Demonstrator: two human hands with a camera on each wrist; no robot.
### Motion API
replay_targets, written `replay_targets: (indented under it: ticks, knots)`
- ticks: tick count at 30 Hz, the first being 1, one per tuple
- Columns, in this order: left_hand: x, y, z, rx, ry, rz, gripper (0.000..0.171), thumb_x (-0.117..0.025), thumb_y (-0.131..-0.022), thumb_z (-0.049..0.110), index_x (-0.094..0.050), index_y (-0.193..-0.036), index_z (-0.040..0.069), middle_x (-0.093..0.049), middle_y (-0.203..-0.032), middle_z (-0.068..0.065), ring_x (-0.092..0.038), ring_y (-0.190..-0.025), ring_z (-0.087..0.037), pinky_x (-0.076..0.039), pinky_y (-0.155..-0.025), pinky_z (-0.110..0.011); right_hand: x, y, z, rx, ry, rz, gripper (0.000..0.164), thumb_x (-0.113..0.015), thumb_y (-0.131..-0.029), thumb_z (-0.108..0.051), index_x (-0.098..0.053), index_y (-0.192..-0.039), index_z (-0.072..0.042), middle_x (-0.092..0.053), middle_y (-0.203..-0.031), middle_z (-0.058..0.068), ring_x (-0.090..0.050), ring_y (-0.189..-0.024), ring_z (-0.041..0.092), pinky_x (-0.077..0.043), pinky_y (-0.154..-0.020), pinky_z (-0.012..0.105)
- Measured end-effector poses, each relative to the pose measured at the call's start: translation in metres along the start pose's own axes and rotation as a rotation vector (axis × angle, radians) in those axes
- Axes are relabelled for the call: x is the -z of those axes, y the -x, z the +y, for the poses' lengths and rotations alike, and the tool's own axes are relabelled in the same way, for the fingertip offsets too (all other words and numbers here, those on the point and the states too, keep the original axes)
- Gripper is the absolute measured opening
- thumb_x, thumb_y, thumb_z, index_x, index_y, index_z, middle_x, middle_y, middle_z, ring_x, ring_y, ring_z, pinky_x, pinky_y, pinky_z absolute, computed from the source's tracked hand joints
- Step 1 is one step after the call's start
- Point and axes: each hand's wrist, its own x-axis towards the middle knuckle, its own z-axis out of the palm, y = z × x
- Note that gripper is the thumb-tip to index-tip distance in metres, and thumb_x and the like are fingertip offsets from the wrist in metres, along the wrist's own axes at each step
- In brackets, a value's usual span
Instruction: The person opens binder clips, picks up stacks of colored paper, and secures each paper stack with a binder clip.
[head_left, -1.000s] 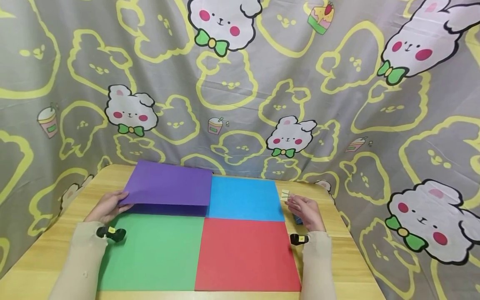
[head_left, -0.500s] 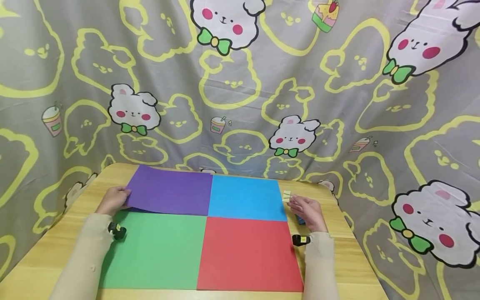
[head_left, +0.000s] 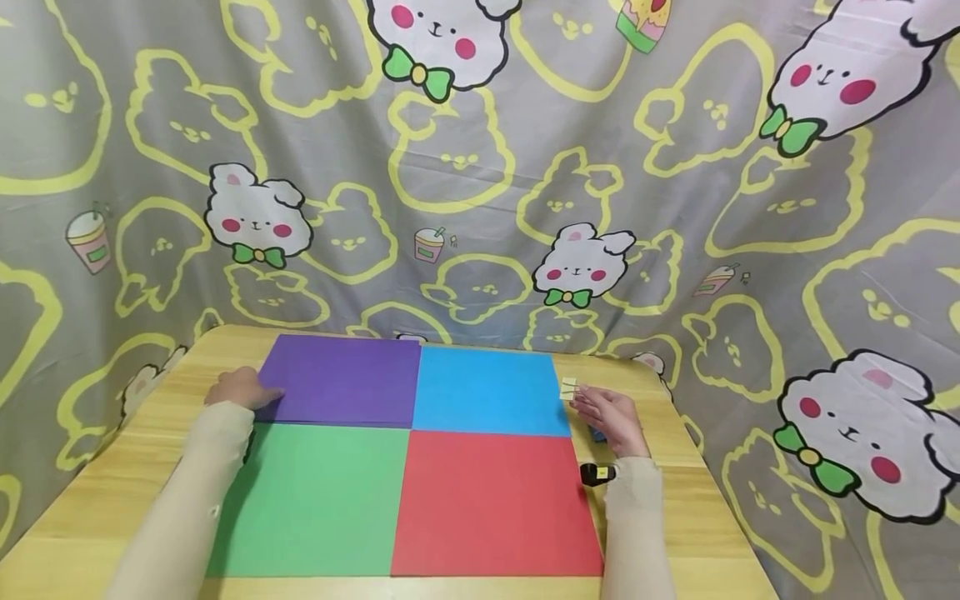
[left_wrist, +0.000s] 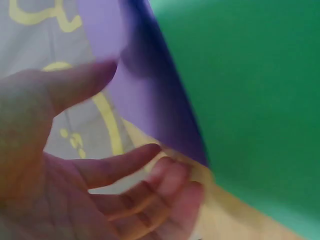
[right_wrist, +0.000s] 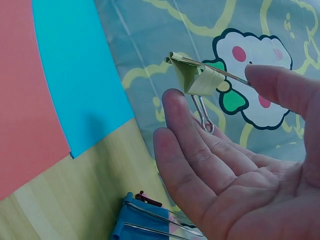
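My left hand (head_left: 242,389) is at the left edge of the purple sheet (head_left: 341,379), with thumb and fingers spread apart in the left wrist view and nothing pinched between them. The thumb reaches over the sheet; whether it touches is unclear. The sheet lies almost flat behind the green sheet (head_left: 315,500). With my right hand (head_left: 611,419) I hold a pale yellow binder clip (right_wrist: 192,75) by its wire handles, between thumb and fingers, right of the blue sheet (head_left: 483,392). A larger blue binder clip (right_wrist: 145,220) lies on the table below that hand.
A red sheet (head_left: 498,504) fills the front right of the four-colour block on the wooden table (head_left: 697,533). Small brownish-red clip handles (right_wrist: 150,199) show beside the blue clip. A patterned grey curtain (head_left: 480,183) hangs behind the table.
The purple sheet's raised front edge has come down onto the table. My left hand has let go of its left edge and its fingers have spread. My right hand keeps its hold, nearly still.
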Motion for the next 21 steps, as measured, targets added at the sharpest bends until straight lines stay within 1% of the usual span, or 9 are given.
replay_targets:
  ticks: [1,4,5,7,11,13,15,17,21]
  knots:
    - [-0.001,0.000,0.003,0.004,-0.017,0.009,0.064,-0.067,-0.094,0.037,-0.055,-0.117,-0.022,-0.055,-0.118,-0.049,-0.057,-0.106,-0.065,-0.054,-0.079,-0.063,0.000,-0.001,0.000,-0.003,0.000,0.005,0.060,-0.064,-0.104,-0.035,-0.052,-0.142,0.009,-0.067,-0.136,0.022,-0.075,-0.111,0.014,-0.056,-0.106,0.037]
    - [0.000,-0.001,0.009,0.020,-0.033,-0.002,0.070,-0.076,-0.089,0.035,-0.054,-0.119,-0.024,-0.056,-0.119,-0.049,-0.056,-0.109,-0.065,-0.055,-0.084,-0.064,0.001,-0.003,0.000,-0.012,-0.001,-0.002,0.060,-0.062,-0.105,-0.035,-0.050,-0.144,0.010,-0.067,-0.137,0.022,-0.073,-0.115,0.018,-0.054,-0.108,0.038]
    - [-0.001,-0.004,0.008,0.028,-0.029,-0.006,0.072,-0.079,-0.088,0.035,-0.053,-0.120,-0.024,-0.056,-0.120,-0.048,-0.056,-0.110,-0.065,-0.055,-0.085,-0.065,0.001,-0.003,-0.001,-0.018,-0.006,-0.004,0.059,-0.061,-0.105,-0.033,-0.050,-0.144,0.010,-0.068,-0.135,0.022,-0.073,-0.117,0.020,-0.053,-0.110,0.040]
    - [-0.001,-0.007,0.008,0.049,-0.019,-0.022,0.076,-0.082,-0.086,0.035,-0.052,-0.122,-0.025,-0.056,-0.123,-0.048,-0.056,-0.112,-0.065,-0.054,-0.089,-0.068,0.002,-0.002,-0.002,-0.022,-0.020,-0.004,0.058,-0.062,-0.105,-0.032,-0.051,-0.143,0.010,-0.070,-0.131,0.019,-0.073,-0.116,0.020,-0.053,-0.110,0.041]
    - [0.000,-0.011,0.010,0.106,0.008,-0.045,0.083,-0.085,-0.084,0.038,-0.051,-0.128,-0.024,-0.052,-0.130,-0.048,-0.052,-0.120,-0.065,-0.050,-0.095,-0.072,0.004,-0.002,-0.004,-0.025,-0.029,0.002,0.057,-0.064,-0.104,-0.032,-0.053,-0.141,0.010,-0.076,-0.119,0.008,-0.076,-0.104,0.011,-0.054,-0.110,0.041]
    - [0.001,-0.011,0.012,0.116,0.010,-0.054,0.085,-0.084,-0.085,0.037,-0.049,-0.130,-0.025,-0.051,-0.132,-0.047,-0.052,-0.121,-0.064,-0.050,-0.098,-0.070,0.005,-0.004,-0.003,-0.019,-0.029,0.008,0.058,-0.066,-0.103,-0.033,-0.053,-0.140,0.010,-0.077,-0.113,0.003,-0.076,-0.098,0.006,-0.054,-0.109,0.041]
    - [0.001,-0.013,0.012,0.123,0.016,-0.065,0.087,-0.084,-0.086,0.037,-0.046,-0.132,-0.026,-0.050,-0.133,-0.047,-0.052,-0.122,-0.063,-0.050,-0.101,-0.067,0.005,-0.005,-0.002,-0.021,-0.030,0.011,0.058,-0.066,-0.103,-0.033,-0.054,-0.140,0.009,-0.077,-0.109,0.000,-0.076,-0.097,0.005,-0.054,-0.110,0.042]
    - [-0.001,-0.017,0.009,0.132,0.027,-0.079,0.087,-0.081,-0.088,0.036,-0.043,-0.134,-0.028,-0.050,-0.134,-0.047,-0.052,-0.123,-0.061,-0.051,-0.103,-0.064,0.005,-0.005,-0.001,-0.023,-0.030,0.014,0.056,-0.066,-0.103,-0.032,-0.054,-0.140,0.009,-0.077,-0.110,0.001,-0.076,-0.098,0.006,-0.053,-0.110,0.043]
    - [-0.005,-0.024,0.003,0.134,0.048,-0.082,0.087,-0.081,-0.087,0.036,-0.044,-0.131,-0.029,-0.050,-0.132,-0.048,-0.053,-0.121,-0.061,-0.052,-0.103,-0.061,0.004,-0.005,-0.001,-0.024,-0.028,0.016,0.056,-0.064,-0.104,-0.033,-0.054,-0.141,0.008,-0.075,-0.122,0.010,-0.076,-0.100,0.007,-0.051,-0.112,0.044]
